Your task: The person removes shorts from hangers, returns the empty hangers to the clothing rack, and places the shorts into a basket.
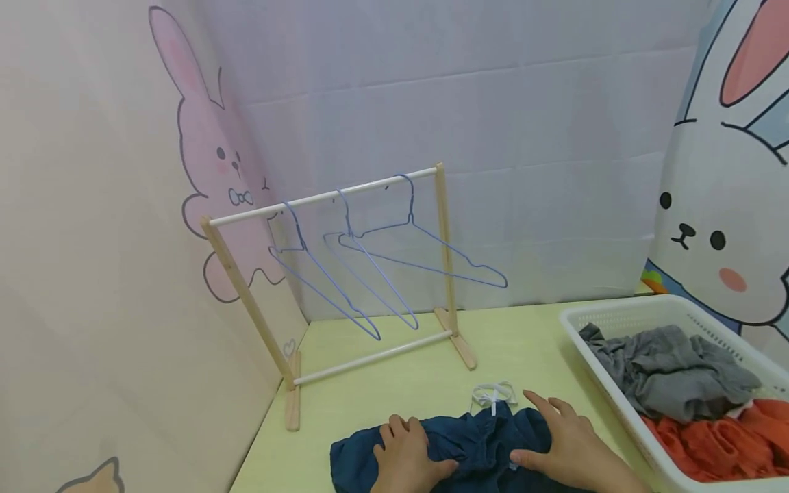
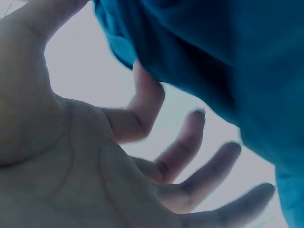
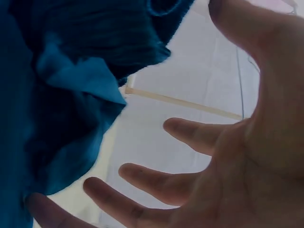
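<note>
A crumpled dark blue garment (image 1: pixel 459 445) with a gathered edge lies on the pale yellow table, a white drawstring (image 1: pixel 493 394) at its far side. My left hand (image 1: pixel 403 459) is over its left part, fingers spread and loosely bent. In the left wrist view the index fingertip meets the blue cloth (image 2: pixel 190 57), and light shows between the other fingers and the fabric. My right hand (image 1: pixel 570 441) is at the garment's right end with thumb and fingers wide apart. The right wrist view shows the gathered cloth (image 3: pixel 104 38) beside that hand's spread fingers (image 3: pixel 190 135).
Behind the garment stands a wooden rack (image 1: pixel 246 301) with a white top rail. Three blue wire hangers (image 1: pixel 333 274) hang from it. At the right, a white basket (image 1: pixel 616 404) holds grey cloth (image 1: pixel 672 370) and orange-red cloth (image 1: pixel 709 445). White curtain and rabbit-printed walls surround the table.
</note>
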`<state>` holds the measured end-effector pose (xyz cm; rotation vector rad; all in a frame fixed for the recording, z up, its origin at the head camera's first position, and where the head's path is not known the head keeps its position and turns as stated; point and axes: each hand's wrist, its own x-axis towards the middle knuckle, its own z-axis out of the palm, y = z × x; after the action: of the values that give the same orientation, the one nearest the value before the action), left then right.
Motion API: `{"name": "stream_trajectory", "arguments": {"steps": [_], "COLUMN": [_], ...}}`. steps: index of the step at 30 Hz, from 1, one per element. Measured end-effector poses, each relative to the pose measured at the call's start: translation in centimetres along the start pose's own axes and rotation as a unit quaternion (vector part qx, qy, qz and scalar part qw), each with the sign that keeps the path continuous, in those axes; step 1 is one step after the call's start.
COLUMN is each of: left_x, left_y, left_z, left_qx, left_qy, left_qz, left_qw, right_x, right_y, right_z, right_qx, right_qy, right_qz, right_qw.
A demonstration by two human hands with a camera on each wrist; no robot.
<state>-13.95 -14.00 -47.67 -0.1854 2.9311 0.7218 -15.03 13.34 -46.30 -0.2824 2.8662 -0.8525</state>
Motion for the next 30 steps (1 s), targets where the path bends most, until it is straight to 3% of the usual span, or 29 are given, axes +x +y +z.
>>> {"name": "stream_trajectory", "arguments": {"steps": [9, 13, 17, 21, 26, 30], "left_x": [0.7, 0.8, 1.0, 1.0, 1.0, 0.9], "left_y": [-0.8, -0.9, -0.9, -0.7, 0.1, 1.4], "left_z": [1.3, 1.2, 0.7, 0.7, 1.3, 2.0], "left_qx": [0.012, 0.025, 0.008, -0.041, -0.101, -0.122], "left_qy": [-0.007, 0.007, 0.007, 0.001, -0.003, -0.014], "left_qz": [-0.063, -0.070, -0.041, 0.004, 0.060, 0.093], "left_qw": [0.9979, 0.9972, 0.9991, 0.9991, 0.9930, 0.9880], "right_x": [0.5, 0.6, 0.9, 1.0, 0.8, 0.6], "right_y": [1.8, 1.9, 1.7, 1.4, 0.9, 0.3], "right_z": [1.8, 2.2, 2.4, 2.8, 3.0, 2.9], "right_qx": [0.013, 0.029, 0.052, 0.077, 0.105, 0.135], "right_qy": [-0.041, -0.038, -0.027, -0.018, -0.024, -0.043], "right_qz": [0.000, -0.006, -0.019, -0.038, -0.063, -0.073], "right_qw": [0.999, 0.999, 0.998, 0.996, 0.992, 0.987]}}
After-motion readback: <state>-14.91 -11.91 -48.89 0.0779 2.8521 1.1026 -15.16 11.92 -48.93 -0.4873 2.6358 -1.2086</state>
